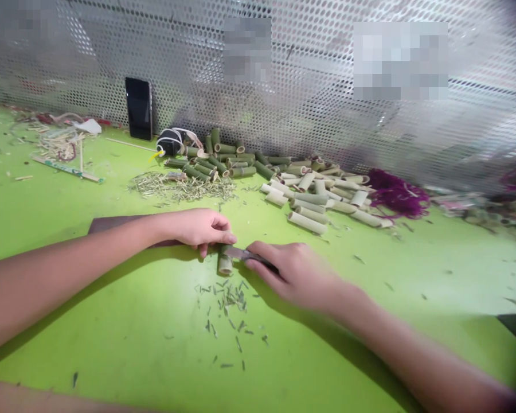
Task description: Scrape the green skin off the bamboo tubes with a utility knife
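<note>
While my curled left hand (pixel 195 229) grips a short green bamboo tube (pixel 225 264), my right hand (pixel 294 275) closes its fingers around a small steel knife (pixel 243 253), blade against the tube, mid-way along the lime-green table (pixel 112 344). Thin green shavings (pixel 227 298) lie just nearer me; heaped bamboo tubes (pixel 309 195) lie beyond.

A black smartphone (pixel 138 109) leaned against a perforated metal screen (pixel 309 74) behind the green bench (pixel 112 344), a tangle of purple fibre (pixel 396 194) lying farther right.
</note>
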The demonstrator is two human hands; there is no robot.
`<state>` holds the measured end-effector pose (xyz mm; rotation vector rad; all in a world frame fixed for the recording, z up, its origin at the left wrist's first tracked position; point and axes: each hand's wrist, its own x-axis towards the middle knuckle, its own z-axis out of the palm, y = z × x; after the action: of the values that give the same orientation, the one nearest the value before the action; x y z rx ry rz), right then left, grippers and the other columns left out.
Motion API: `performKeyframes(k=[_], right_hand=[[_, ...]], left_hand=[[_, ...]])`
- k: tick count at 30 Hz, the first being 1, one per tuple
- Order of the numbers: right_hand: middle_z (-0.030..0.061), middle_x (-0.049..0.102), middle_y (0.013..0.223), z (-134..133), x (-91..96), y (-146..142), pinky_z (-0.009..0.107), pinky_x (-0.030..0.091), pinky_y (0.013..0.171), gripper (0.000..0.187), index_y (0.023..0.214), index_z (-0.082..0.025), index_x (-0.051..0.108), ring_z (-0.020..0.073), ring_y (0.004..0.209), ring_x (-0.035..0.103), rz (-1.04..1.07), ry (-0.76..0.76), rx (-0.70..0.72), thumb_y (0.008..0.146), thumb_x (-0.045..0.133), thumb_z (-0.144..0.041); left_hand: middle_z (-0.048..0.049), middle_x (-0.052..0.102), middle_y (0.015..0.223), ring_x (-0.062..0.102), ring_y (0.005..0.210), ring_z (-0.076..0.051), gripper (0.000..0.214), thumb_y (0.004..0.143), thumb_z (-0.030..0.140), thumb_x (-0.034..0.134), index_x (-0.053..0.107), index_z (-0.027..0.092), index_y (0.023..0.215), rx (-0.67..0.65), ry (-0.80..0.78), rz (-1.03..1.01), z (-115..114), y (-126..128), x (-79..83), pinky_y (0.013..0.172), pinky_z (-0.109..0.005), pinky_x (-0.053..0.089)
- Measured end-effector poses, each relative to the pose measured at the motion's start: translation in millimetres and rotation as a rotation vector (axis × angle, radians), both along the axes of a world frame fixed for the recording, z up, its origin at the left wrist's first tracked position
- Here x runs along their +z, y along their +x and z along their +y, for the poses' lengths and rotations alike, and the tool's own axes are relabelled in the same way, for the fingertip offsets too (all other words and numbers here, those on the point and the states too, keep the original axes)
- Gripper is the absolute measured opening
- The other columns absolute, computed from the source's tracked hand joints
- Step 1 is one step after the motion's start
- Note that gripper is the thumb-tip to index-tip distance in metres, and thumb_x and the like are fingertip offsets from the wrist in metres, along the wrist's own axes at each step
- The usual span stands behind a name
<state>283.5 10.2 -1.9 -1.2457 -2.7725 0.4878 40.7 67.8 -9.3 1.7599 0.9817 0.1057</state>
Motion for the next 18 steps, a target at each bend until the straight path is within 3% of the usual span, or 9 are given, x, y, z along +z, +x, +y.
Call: performKeyframes(k=[5,12,15,18], right_hand=[[0.0005,0.069,0.070,-3.3,-4.1,-12.7,0.027,0.033,0.053,0.029,0.100,-0.019,0.067,0.0130,0.052,0.055,-0.041,0.189,0.033,0.107,0.043,-0.033],[0.0009,0.070,0.071,-6.9,-6.2,-12.0,0.028,0.030,0.053,0.031,0.099,-0.019,0.066,0.0143,0.054,0.055,-0.049,0.303,0.054,0.109,0.041,-0.034],[0.0008,0.069,0.071,-9.8,-5.1,-15.3,0.028,0.030,0.052,0.034,0.095,-0.019,0.064,0.0139,0.052,0.054,-0.062,0.287,0.024,0.110,0.038,-0.034],[0.0003,0.068,0.069,-11.0,-1.7,-18.0,0.028,0.031,0.051,0.031,0.094,-0.019,0.063,0.0124,0.049,0.052,-0.040,0.180,-0.005,0.110,0.039,-0.033]], left_hand=[[0.0047,0.062,0.068,0.061,0.049,-0.011,0.038,0.090,0.058,0.068,0.061,0.021,0.085,0.006,0.022,0.004,-1.2,0.9,-0.8,0.054,-0.025,0.047],[0.0042,0.064,0.071,0.062,0.048,-0.011,0.036,0.092,0.055,0.068,0.063,0.020,0.086,0.022,0.028,-0.005,-1.7,1.9,-2.5,0.054,-0.025,0.049],[0.0044,0.064,0.071,0.062,0.049,-0.011,0.036,0.092,0.054,0.068,0.061,0.020,0.083,0.030,0.024,-0.009,-2.5,2.6,-0.9,0.055,-0.025,0.049],[0.0051,0.061,0.070,0.062,0.049,-0.011,0.039,0.090,0.056,0.070,0.058,0.020,0.079,0.043,0.023,0.000,-3.4,3.9,0.6,0.055,-0.025,0.049]])
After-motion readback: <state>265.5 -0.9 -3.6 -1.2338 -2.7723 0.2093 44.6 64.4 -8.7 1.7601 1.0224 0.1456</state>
